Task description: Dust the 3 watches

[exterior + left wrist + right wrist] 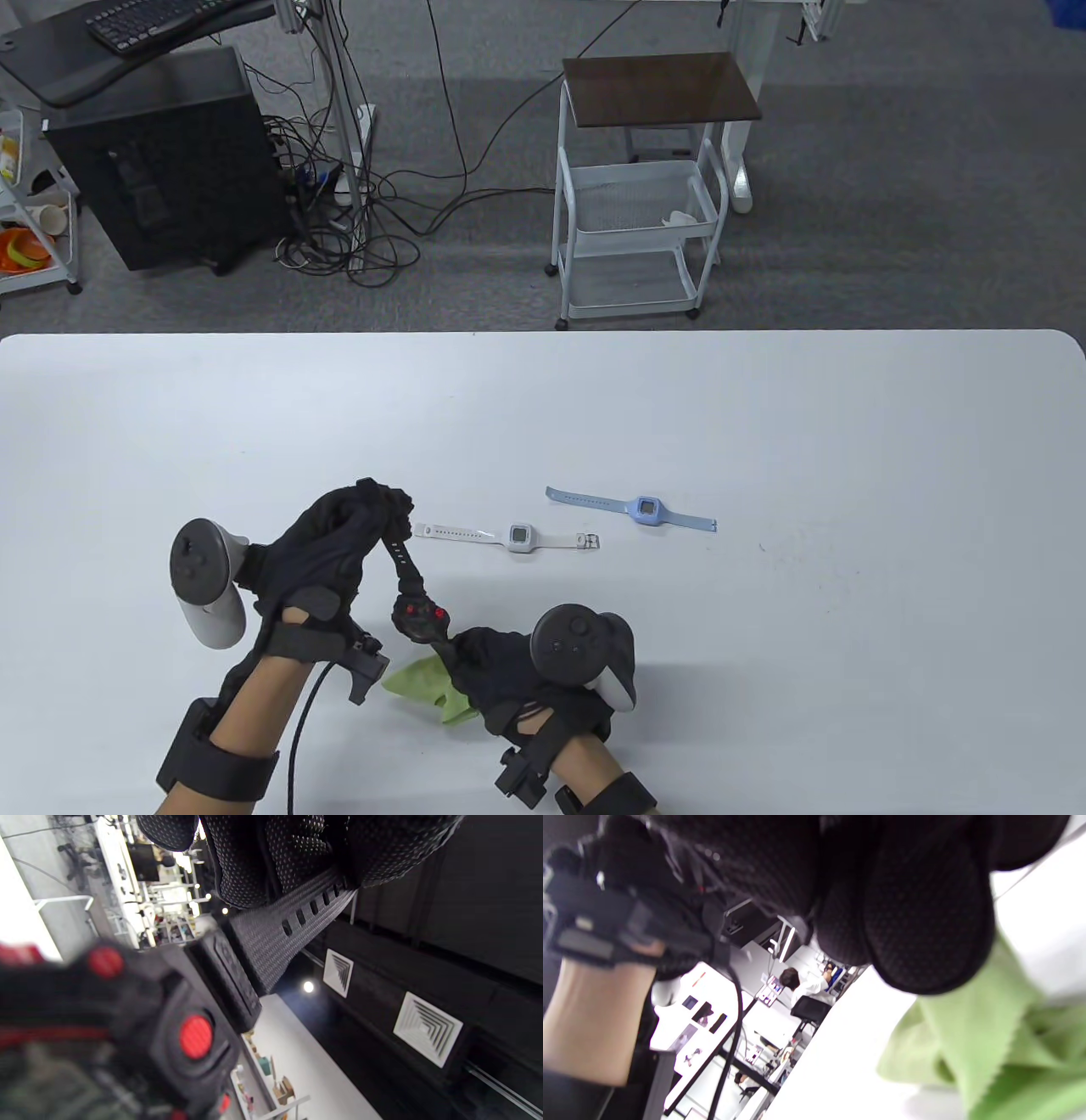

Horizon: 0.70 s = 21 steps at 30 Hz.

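A black watch with red buttons (419, 618) hangs above the table; my left hand (373, 518) pinches the upper end of its strap (292, 929). My right hand (475, 671) grips a green cloth (424, 683) just below and beside the watch face (186, 1035); the cloth (971, 1035) bunches under its curled fingers (925, 921). Whether the cloth touches the watch I cannot tell. A white watch (519, 537) lies flat in the middle of the table. A light blue watch (646, 509) lies flat to its right.
The white table (848, 594) stretches wide to the right and far side. Beyond its far edge stand a white wire cart (645, 195) and a black computer tower (170, 161) with tangled cables on the floor.
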Each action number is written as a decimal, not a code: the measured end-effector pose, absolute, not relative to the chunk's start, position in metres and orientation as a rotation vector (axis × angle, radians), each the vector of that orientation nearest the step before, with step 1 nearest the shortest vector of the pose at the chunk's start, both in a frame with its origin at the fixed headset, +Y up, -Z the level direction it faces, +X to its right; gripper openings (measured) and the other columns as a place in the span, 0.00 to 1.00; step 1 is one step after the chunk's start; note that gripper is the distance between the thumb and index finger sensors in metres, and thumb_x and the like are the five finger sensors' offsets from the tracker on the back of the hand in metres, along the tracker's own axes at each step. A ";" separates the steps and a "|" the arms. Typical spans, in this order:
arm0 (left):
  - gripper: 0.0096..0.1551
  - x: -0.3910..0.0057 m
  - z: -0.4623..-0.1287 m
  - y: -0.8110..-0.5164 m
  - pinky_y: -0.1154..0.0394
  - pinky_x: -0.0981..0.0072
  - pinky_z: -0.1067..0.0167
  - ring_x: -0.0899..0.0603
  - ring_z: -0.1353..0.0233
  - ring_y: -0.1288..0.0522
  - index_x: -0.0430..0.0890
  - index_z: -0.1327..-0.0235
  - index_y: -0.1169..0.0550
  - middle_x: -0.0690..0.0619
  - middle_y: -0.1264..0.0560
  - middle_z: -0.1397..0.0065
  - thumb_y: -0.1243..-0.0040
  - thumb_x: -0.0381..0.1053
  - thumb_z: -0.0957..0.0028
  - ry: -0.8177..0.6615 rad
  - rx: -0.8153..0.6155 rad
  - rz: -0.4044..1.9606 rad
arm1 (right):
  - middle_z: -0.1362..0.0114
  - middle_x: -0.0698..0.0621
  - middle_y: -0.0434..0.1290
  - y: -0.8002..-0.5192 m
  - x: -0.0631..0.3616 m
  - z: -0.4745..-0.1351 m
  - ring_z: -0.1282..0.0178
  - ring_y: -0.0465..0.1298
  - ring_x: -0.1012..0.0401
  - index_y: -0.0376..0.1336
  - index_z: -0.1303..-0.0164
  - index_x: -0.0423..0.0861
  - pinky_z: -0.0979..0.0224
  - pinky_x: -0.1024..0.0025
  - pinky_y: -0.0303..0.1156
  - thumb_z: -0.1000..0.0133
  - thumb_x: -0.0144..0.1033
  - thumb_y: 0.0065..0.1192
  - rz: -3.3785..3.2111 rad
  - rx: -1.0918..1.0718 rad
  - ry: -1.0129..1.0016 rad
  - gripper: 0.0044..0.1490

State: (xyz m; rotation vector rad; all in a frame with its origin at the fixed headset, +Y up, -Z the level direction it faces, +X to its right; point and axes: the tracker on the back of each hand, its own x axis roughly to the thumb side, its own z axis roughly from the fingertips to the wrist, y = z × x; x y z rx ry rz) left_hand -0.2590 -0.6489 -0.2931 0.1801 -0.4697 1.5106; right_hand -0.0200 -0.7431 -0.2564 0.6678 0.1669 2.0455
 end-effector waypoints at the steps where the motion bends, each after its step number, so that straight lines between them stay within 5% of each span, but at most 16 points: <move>1: 0.23 -0.259 -0.293 -0.649 0.35 0.44 0.25 0.49 0.27 0.23 0.52 0.39 0.24 0.59 0.19 0.41 0.41 0.65 0.37 -0.466 0.186 1.506 | 0.58 0.42 0.84 -0.744 -0.024 -0.256 0.69 0.88 0.52 0.73 0.53 0.40 0.44 0.39 0.69 0.56 0.39 0.70 2.047 0.678 0.172 0.25; 21: 0.23 -0.270 -0.288 -0.638 0.31 0.48 0.28 0.51 0.32 0.20 0.51 0.40 0.24 0.61 0.18 0.47 0.42 0.65 0.36 -0.519 0.195 1.393 | 0.53 0.36 0.82 -0.745 -0.010 -0.260 0.64 0.85 0.45 0.71 0.47 0.35 0.42 0.37 0.66 0.54 0.42 0.71 2.032 0.673 -0.046 0.31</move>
